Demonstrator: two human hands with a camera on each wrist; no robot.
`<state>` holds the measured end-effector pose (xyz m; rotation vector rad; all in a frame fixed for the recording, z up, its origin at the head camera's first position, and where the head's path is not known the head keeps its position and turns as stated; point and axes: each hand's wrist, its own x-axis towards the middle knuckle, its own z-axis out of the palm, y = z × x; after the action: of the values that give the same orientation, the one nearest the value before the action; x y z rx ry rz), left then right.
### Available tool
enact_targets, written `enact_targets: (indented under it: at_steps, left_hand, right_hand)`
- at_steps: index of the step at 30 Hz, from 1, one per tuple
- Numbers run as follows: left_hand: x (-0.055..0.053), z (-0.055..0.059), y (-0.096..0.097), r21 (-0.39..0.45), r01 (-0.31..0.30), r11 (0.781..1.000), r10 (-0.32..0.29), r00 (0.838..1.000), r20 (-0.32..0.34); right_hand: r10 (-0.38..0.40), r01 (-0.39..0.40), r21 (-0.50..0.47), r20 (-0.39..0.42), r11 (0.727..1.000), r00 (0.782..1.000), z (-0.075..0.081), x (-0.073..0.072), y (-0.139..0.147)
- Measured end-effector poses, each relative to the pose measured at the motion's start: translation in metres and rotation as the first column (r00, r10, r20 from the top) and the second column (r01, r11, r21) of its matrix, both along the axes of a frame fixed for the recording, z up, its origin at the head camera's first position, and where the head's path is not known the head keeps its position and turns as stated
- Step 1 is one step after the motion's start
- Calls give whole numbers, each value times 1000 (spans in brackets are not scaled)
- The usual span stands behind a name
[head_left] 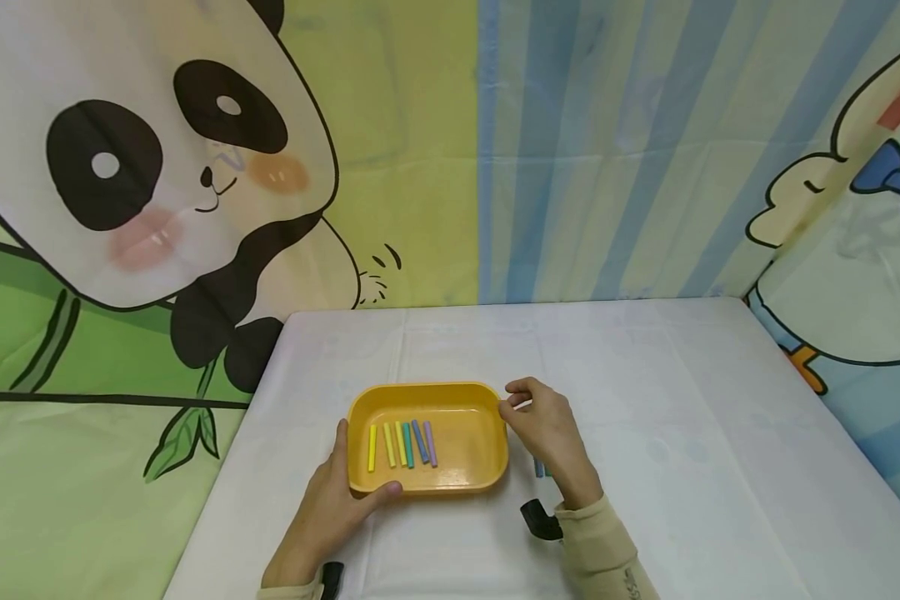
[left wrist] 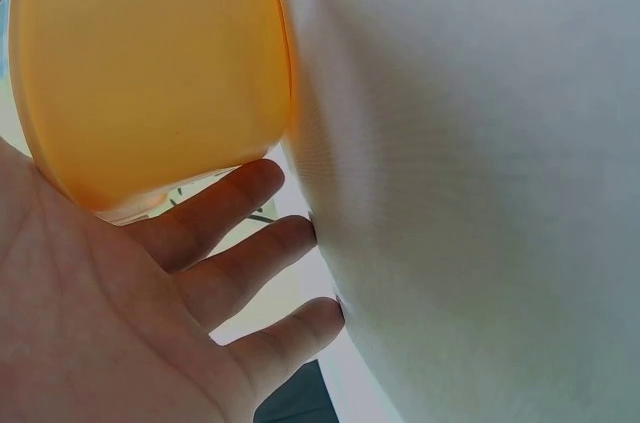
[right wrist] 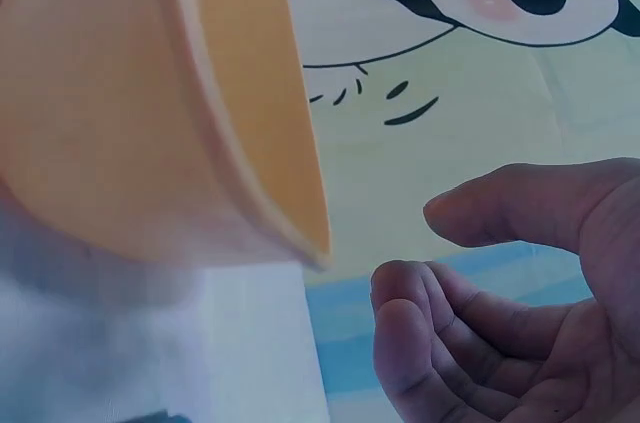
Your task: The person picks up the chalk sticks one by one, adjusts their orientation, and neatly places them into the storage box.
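Observation:
A shallow yellow-orange tray (head_left: 457, 479) rests on the white table. Inside, toward its left, several thin chalk-like sticks (head_left: 410, 446) lie in a row, from yellow through green and blue to purple. My left hand (head_left: 330, 508) holds the tray's near left corner, thumb over the front rim and fingers along the left side. In the left wrist view, those spread fingers (left wrist: 255, 263) reach down to the cloth. Just off the tray's right rim is my right hand (head_left: 547, 425), its fingers loosely bent, with a gap and nothing between thumb and fingertips in the right wrist view.
More short blue and green sticks (head_left: 538, 468) lie on the table, partly hidden by the right wrist. A black strap piece (head_left: 542, 521) juts out at the right cuff. Behind the white tabletop (head_left: 690, 417) hangs a printed panda curtain (head_left: 390, 167).

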<state>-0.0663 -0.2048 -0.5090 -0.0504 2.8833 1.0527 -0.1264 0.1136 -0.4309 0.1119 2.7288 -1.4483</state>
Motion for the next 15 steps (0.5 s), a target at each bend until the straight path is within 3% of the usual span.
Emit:
enact_targets:
  at_steps: [15]
  left_hand:
    - [0,-1,0,10,-3,1000,3,1000,-4]
  right_hand:
    - [-50,48,51,39,998,998,-19,5,34]
